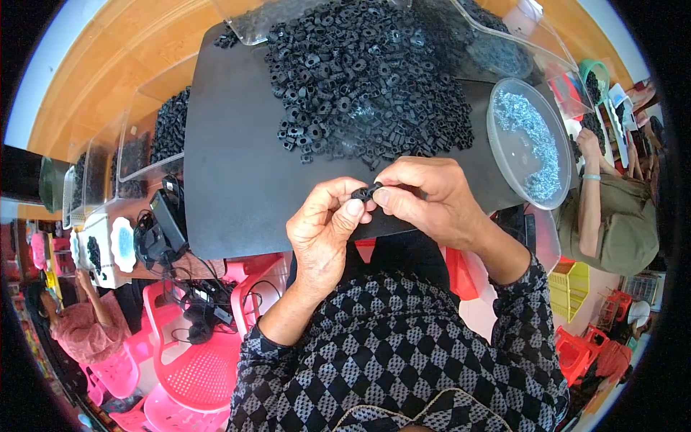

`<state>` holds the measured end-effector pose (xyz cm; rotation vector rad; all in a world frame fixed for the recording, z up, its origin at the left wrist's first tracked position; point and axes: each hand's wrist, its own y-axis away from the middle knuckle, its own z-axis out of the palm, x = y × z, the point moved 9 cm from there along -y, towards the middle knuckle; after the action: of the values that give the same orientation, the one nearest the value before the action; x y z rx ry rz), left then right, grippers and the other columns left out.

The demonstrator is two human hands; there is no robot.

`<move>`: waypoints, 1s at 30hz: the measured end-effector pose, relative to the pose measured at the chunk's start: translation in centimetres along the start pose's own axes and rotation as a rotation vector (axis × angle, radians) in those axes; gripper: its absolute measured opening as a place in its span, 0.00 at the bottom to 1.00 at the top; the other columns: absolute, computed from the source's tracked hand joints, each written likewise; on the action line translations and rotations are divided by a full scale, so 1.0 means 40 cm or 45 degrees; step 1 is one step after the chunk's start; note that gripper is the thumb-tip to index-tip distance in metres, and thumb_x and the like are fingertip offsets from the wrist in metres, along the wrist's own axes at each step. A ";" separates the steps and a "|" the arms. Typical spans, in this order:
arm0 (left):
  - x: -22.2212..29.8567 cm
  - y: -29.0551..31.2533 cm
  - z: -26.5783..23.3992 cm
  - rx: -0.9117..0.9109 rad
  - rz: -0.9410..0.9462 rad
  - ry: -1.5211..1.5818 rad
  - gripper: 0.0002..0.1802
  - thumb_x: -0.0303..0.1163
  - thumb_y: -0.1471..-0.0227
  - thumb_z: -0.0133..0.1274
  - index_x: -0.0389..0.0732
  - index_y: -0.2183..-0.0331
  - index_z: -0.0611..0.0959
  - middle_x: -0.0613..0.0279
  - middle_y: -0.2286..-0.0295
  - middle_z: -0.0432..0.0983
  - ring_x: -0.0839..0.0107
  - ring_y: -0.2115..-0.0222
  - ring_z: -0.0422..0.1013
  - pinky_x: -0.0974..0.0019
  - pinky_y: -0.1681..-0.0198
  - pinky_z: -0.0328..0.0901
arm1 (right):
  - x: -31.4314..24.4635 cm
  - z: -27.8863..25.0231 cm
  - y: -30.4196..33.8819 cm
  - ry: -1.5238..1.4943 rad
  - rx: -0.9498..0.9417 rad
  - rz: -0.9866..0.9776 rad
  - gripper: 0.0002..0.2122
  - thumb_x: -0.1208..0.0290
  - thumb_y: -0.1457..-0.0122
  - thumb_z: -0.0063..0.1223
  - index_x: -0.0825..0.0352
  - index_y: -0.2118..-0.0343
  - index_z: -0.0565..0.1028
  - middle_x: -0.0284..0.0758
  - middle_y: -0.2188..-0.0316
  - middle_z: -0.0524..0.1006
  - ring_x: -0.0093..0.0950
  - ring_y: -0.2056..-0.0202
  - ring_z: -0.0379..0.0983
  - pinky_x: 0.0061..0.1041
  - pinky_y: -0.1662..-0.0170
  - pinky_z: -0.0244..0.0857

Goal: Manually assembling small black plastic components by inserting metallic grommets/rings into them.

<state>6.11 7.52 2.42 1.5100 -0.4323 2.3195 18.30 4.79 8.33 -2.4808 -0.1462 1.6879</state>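
A small black plastic part (366, 193) is held between my two hands, just above the near edge of the dark table. My left hand (322, 222) pinches it between thumb and fingertips from the left. From the right, my right hand (432, 196) has its thumb and forefinger closed on the same piece. Whether it is one part or two joined together, I cannot tell, since the fingertips cover much of it. Beyond the hands spreads a large heap of similar small black parts (360, 79), some with round holes.
A round clear tub lid (504, 162) with small shiny metal pieces lies at the table's right edge. Clear bins (155, 137) of black parts stand left. A pink chair (198, 371) holds cables. One person (90, 324) works at far left, another (612, 216) at right.
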 end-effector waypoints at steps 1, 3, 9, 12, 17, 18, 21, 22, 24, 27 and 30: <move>-0.003 -0.002 0.001 -0.007 -0.015 0.014 0.11 0.24 0.48 0.53 0.29 0.62 0.76 0.59 0.71 0.76 0.75 0.73 0.70 0.75 0.67 0.67 | 0.002 -0.002 0.000 0.000 0.000 0.005 0.04 0.76 0.48 0.53 0.71 0.75 0.75 0.33 0.82 0.74 0.20 0.79 0.69 0.22 0.76 0.62; -0.009 -0.005 0.000 -0.013 -0.033 0.030 0.11 0.24 0.48 0.53 0.29 0.62 0.76 0.59 0.71 0.76 0.75 0.73 0.70 0.74 0.67 0.67 | 0.048 0.008 0.006 -0.227 -0.070 0.264 0.05 0.76 0.46 0.53 0.72 0.70 0.76 0.31 0.78 0.75 0.16 0.76 0.69 0.16 0.74 0.61; 0.014 0.005 0.004 -0.071 0.066 -0.161 0.09 0.26 0.46 0.51 0.31 0.62 0.76 0.61 0.69 0.74 0.79 0.69 0.69 0.76 0.65 0.66 | 0.034 0.012 0.012 -0.186 -0.094 0.263 0.05 0.76 0.45 0.52 0.72 0.70 0.76 0.30 0.79 0.76 0.15 0.76 0.69 0.15 0.72 0.61; -0.002 0.000 0.004 -0.078 -0.022 -0.019 0.09 0.25 0.46 0.51 0.31 0.62 0.76 0.62 0.69 0.74 0.79 0.70 0.68 0.76 0.66 0.66 | 0.048 0.015 0.015 -0.227 -0.090 0.271 0.05 0.76 0.45 0.52 0.72 0.70 0.76 0.30 0.78 0.76 0.15 0.76 0.69 0.15 0.73 0.62; -0.001 0.003 0.001 -0.066 -0.003 -0.112 0.08 0.23 0.47 0.52 0.31 0.64 0.77 0.65 0.71 0.74 0.81 0.72 0.67 0.78 0.67 0.65 | 0.040 0.015 0.015 -0.069 -0.065 0.168 0.05 0.76 0.46 0.53 0.74 0.70 0.75 0.32 0.80 0.74 0.18 0.77 0.69 0.18 0.74 0.61; -0.001 0.004 0.001 -0.066 -0.005 -0.111 0.08 0.23 0.47 0.52 0.31 0.64 0.77 0.65 0.71 0.74 0.81 0.72 0.67 0.78 0.67 0.65 | 0.020 0.011 0.014 0.058 -0.044 0.046 0.05 0.76 0.47 0.53 0.74 0.71 0.75 0.33 0.81 0.73 0.20 0.78 0.70 0.19 0.75 0.61; -0.002 0.004 -0.003 -0.064 -0.007 -0.184 0.07 0.23 0.47 0.52 0.31 0.64 0.77 0.65 0.71 0.74 0.82 0.73 0.67 0.79 0.68 0.65 | 0.001 0.018 0.017 0.236 -0.039 -0.156 0.05 0.76 0.47 0.52 0.74 0.72 0.73 0.36 0.81 0.72 0.27 0.79 0.71 0.23 0.75 0.61; -0.003 0.007 -0.003 -0.069 -0.014 -0.185 0.07 0.23 0.47 0.52 0.31 0.64 0.77 0.65 0.72 0.74 0.82 0.73 0.67 0.79 0.68 0.65 | 0.001 0.017 0.017 0.235 -0.041 -0.154 0.05 0.76 0.47 0.52 0.74 0.72 0.73 0.36 0.81 0.72 0.27 0.79 0.71 0.23 0.75 0.61; -0.006 0.010 -0.006 -0.071 -0.023 -0.187 0.07 0.23 0.47 0.52 0.31 0.64 0.77 0.66 0.72 0.74 0.82 0.73 0.67 0.79 0.68 0.65 | -0.006 0.026 0.019 0.306 -0.121 -0.195 0.05 0.76 0.46 0.50 0.73 0.73 0.72 0.37 0.80 0.73 0.31 0.78 0.71 0.27 0.75 0.62; -0.011 0.011 -0.006 -0.094 -0.029 -0.193 0.08 0.23 0.48 0.53 0.31 0.64 0.77 0.66 0.72 0.74 0.82 0.73 0.67 0.79 0.68 0.65 | -0.003 0.021 0.022 0.257 -0.131 -0.181 0.05 0.76 0.46 0.49 0.73 0.73 0.72 0.37 0.80 0.74 0.32 0.78 0.71 0.29 0.75 0.62; -0.010 0.011 -0.006 -0.100 -0.049 -0.209 0.09 0.24 0.49 0.54 0.30 0.64 0.78 0.61 0.71 0.76 0.78 0.73 0.69 0.77 0.68 0.66 | 0.003 0.022 0.021 0.276 -0.142 -0.140 0.04 0.77 0.48 0.50 0.73 0.72 0.72 0.38 0.81 0.73 0.34 0.78 0.71 0.30 0.74 0.62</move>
<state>5.89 7.18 1.92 1.6614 -0.5249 2.1325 17.52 4.03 7.76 -2.6609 -0.3548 1.3939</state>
